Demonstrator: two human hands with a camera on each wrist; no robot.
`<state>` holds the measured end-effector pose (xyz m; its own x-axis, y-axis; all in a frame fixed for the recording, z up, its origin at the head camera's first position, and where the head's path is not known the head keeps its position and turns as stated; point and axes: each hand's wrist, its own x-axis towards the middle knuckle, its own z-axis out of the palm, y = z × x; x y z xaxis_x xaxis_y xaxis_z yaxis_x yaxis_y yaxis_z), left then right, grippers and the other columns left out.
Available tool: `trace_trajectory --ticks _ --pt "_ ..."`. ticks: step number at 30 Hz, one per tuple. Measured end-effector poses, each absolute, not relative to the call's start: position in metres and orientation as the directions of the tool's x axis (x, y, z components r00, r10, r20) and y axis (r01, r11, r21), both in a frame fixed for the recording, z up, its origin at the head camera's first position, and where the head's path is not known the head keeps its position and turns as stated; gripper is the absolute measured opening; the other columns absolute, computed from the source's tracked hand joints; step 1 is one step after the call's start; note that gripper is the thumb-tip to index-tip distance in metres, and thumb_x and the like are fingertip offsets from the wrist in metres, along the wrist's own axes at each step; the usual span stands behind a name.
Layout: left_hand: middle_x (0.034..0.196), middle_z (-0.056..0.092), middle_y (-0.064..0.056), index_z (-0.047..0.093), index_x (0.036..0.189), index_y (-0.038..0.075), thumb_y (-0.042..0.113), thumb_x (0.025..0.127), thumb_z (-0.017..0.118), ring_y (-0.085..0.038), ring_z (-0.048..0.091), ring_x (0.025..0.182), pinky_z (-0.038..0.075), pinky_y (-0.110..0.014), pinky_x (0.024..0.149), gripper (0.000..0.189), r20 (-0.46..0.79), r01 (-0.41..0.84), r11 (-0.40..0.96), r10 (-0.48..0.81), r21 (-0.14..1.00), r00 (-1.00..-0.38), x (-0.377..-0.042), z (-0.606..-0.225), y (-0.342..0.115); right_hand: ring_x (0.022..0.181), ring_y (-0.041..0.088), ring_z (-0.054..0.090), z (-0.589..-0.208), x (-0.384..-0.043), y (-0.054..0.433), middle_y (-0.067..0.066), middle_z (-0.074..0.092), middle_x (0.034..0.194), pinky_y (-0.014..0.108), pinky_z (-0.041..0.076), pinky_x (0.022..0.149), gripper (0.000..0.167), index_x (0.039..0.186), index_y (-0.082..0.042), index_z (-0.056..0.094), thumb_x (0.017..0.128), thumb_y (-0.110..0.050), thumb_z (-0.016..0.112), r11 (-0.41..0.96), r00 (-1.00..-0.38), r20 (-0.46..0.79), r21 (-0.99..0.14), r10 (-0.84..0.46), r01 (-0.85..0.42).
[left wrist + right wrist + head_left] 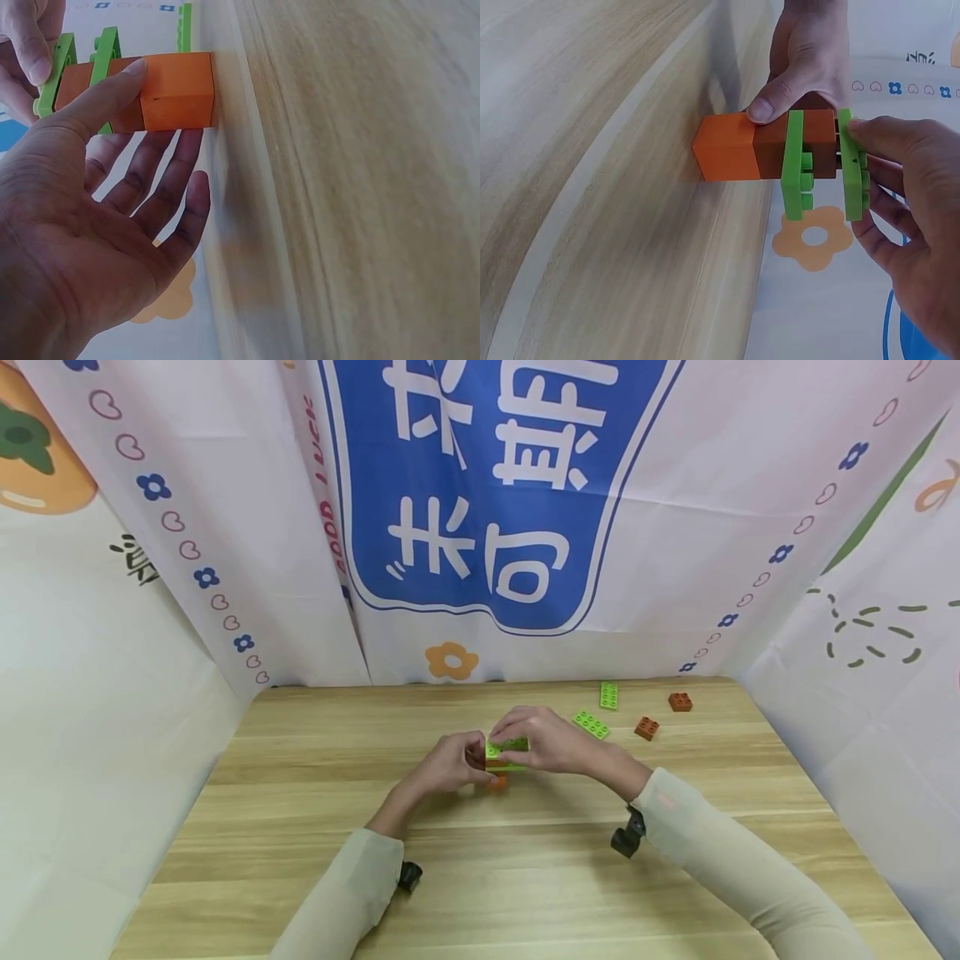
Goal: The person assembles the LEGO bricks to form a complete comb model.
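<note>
Right wrist view: the left hand (pixel 808 64) is gripping a block tower (pixel 771 154) (orange at bottom). Above that closed grip, the right hand (pixel 922 214) is pinching the green top block (pixel 852 176).

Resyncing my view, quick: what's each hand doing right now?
Left hand: closed, holding the block stack low down.
Right hand: closed, pinching the top green block.

Block tower (pixel 772 150) on the bench (pixel 525 893), between left hand (pixel 448 763) and right hand (pixel 553 743); behind, rightward, two eight-stud plates (pixel 592 725), then two four-stud bricks (pixel 647 728).
</note>
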<state>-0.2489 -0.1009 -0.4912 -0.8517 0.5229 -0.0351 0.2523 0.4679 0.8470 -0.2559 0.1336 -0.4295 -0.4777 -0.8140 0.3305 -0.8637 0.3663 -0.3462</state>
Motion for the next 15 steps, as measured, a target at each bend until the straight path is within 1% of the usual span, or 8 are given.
trace_trajectory --ticks 8,15 --pt "0.090 0.071 -0.001 0.062 0.093 0.009 0.012 0.085 0.091 -0.016 0.064 0.082 0.054 -0.029 0.072 0.030 -0.036 0.251 0.472 0.519 0.845 -0.854 -0.2490 -0.4913 -0.1010 0.112 0.019 0.073 -0.4293 -0.2567 0.1335 0.005 0.079 0.116 0.031 0.058 0.098 0.026 0.117 -0.008 0.081 0.092 -0.014 0.085 0.378 -0.502 0.312 -0.382 -0.807 -0.844" --pt "0.093 0.073 -0.001 0.063 0.094 0.010 0.013 0.084 0.091 -0.016 0.067 0.085 0.056 -0.030 0.075 0.030 -0.025 0.259 0.470 0.517 0.844 -0.856 -0.2486 -0.4921 -0.1009 0.109 0.018 0.073 -0.4324 -0.2570 0.1339 0.003 0.080 0.115 0.031 0.058 0.096 0.025 0.116 -0.009 0.081 0.092 -0.016 0.085 0.392 -0.523 0.312 -0.395 -0.793 -0.831"
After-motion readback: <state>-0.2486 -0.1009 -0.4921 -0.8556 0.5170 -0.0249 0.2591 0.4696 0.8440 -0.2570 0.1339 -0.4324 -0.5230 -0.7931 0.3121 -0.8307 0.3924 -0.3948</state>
